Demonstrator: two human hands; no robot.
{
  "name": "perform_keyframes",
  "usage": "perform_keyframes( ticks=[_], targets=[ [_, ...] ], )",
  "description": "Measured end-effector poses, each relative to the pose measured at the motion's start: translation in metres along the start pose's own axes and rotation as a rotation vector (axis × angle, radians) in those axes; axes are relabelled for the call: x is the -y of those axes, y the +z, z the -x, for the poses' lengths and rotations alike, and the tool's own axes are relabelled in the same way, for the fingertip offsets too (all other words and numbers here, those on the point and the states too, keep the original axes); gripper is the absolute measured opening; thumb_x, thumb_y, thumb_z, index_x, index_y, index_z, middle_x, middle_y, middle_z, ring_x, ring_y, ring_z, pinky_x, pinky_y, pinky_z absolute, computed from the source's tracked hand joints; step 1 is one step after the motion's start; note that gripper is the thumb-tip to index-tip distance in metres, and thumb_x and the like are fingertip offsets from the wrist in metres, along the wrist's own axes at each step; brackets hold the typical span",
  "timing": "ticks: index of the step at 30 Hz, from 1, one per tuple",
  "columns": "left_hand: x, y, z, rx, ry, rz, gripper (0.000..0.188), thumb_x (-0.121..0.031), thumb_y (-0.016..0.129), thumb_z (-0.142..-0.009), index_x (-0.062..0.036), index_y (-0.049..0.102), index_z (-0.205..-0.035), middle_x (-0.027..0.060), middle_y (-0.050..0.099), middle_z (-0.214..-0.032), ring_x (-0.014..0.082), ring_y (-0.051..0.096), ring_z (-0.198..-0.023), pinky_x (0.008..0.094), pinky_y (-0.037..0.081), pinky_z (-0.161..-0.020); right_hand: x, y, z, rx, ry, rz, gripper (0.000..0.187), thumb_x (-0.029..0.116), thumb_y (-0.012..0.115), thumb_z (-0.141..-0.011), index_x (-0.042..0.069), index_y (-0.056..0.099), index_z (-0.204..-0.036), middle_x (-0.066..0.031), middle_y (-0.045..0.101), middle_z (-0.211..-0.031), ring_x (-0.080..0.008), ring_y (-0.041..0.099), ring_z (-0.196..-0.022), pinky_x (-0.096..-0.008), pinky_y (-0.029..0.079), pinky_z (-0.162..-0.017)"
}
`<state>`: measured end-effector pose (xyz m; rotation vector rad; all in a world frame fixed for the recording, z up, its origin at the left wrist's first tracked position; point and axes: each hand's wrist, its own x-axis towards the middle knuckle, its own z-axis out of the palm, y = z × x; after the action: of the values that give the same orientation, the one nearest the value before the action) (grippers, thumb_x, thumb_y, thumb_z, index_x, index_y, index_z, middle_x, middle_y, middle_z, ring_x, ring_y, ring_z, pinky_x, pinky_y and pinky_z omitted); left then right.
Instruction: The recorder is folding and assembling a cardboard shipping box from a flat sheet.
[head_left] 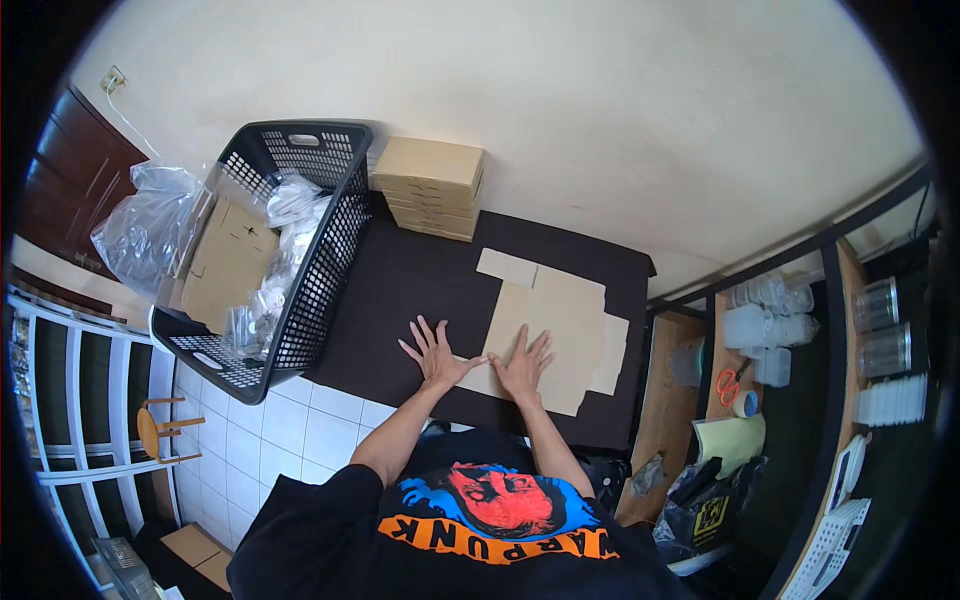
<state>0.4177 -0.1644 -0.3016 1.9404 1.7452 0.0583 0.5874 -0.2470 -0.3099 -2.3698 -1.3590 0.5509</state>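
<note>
Black T-shirt [330, 530] cloth, with a red, blue and orange print, fills the foreground nearest the camera, and the wearer's bare forearms reach up from it over a dark surface [400, 290]. On the right half of that surface lies a sheet of brown cardboard [565, 320], die-cut with stepped flaps along its right side and a tab at its upper left. Work on this sheet looks to be at an early stage: it has been laid out flat, faint crease lines show, and no panel stands up; any folding is yet to be done. Behind it, against the wall, a neat stack of closed cardboard boxes [430, 185] appears to be complete. The right grip [519, 375] is palm down on the lower part of the sheet, fingers spread apart and closed around nothing. The left grip [437, 362] is also wide open and holds nothing; it is just left of the cardboard, over the dark cover, its thumb stretched to the sheet's left edge, close to the right thumb. Whether the left palm presses down or hovers cannot be told. So the cardboard lies under the right grip and beside the left, extending beyond both. Farther left, a large black mesh basket [335, 250] holds clear plastic packaging [290, 250].
</note>
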Motion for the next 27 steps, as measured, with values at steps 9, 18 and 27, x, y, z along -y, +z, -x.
perform_keyframes(
  ticks=[9,18,27],
  targets=[
    [-0.001,-0.02,-0.022,0.276,-0.195,-0.065,0.181,-0.082,0.092,-0.042,-0.019,-0.022,-0.168,0.0317,-0.028,-0.169,0.0479,-0.034,-0.154,0.0805,-0.022,-0.109,0.042,-0.006,-0.027,-0.07,0.304,-0.062,0.149,0.06,0.096,-0.059,0.012,0.009,-0.171,-0.0362,0.004,-0.172,-0.0581,0.001,-0.158,-0.0784,0.001,-0.12],
    [-0.009,-0.021,-0.035,0.31,-0.26,-0.052,0.18,-0.082,0.092,-0.041,-0.0216,-0.021,-0.168,0.0319,-0.03,-0.168,0.0471,-0.037,-0.153,0.0786,-0.023,-0.11,0.055,-0.01,-0.147,-0.198,0.461,-0.075,0.162,0.051,0.104,-0.048,0.027,0.001,-0.171,-0.0366,0.003,-0.172,-0.0582,0.001,-0.158,-0.0848,0.002,-0.115],
    [-0.006,-0.025,-0.029,0.306,-0.253,-0.052,0.174,-0.079,0.092,-0.047,-0.0221,-0.018,-0.169,0.0325,-0.027,-0.169,0.0487,-0.033,-0.155,0.0802,-0.021,-0.11,0.06,-0.001,-0.179,-0.187,0.48,-0.089,0.154,0.046,0.102,-0.06,0.025,-0.004,-0.171,-0.0405,0.007,-0.169,-0.0585,0.002,-0.158,-0.0831,-0.002,-0.116]
  ],
)
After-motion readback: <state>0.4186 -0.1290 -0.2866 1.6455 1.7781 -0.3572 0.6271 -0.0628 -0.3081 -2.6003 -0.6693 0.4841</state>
